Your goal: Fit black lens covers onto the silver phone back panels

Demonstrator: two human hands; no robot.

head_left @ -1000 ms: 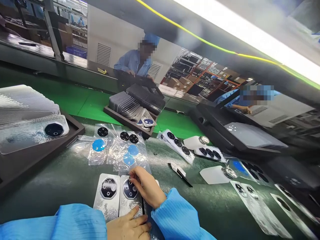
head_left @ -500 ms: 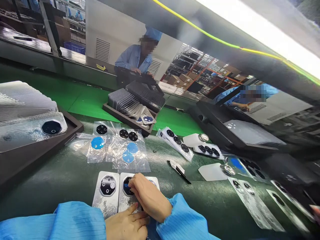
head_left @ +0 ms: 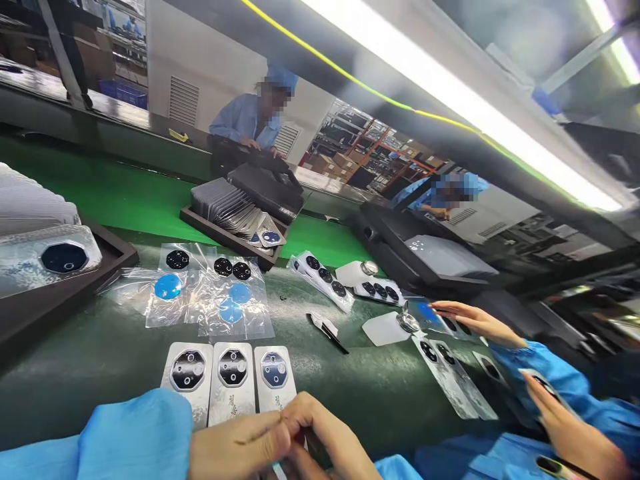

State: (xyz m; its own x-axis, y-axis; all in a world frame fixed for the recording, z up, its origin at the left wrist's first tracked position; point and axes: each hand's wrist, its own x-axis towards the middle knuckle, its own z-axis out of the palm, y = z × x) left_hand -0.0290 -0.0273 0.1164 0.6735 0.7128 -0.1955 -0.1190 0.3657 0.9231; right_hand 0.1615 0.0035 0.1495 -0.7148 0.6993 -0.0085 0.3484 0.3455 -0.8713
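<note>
My left hand and my right hand meet at the bottom centre, fingers closed and pressed together. Whatever lies between the fingertips is too small or hidden to make out. Just beyond them, three silvery phone back covers lie side by side: a left cover, a middle cover and a right cover. Each carries a dark octagonal camera plate with round holes. Gold lettering shows on the middle and right covers, whose lower parts my hands partly hide.
Clear film sheets with black discs and blue circles lie behind the covers. Black-tipped tweezers and a white dispenser bottle are to the right. A co-worker's hand reaches in. Dark trays of covers stand at left and back.
My right hand has come off the middle cover's camera plate and moved down to meet my left hand. The view has turned right, bringing in a co-worker's arms.
</note>
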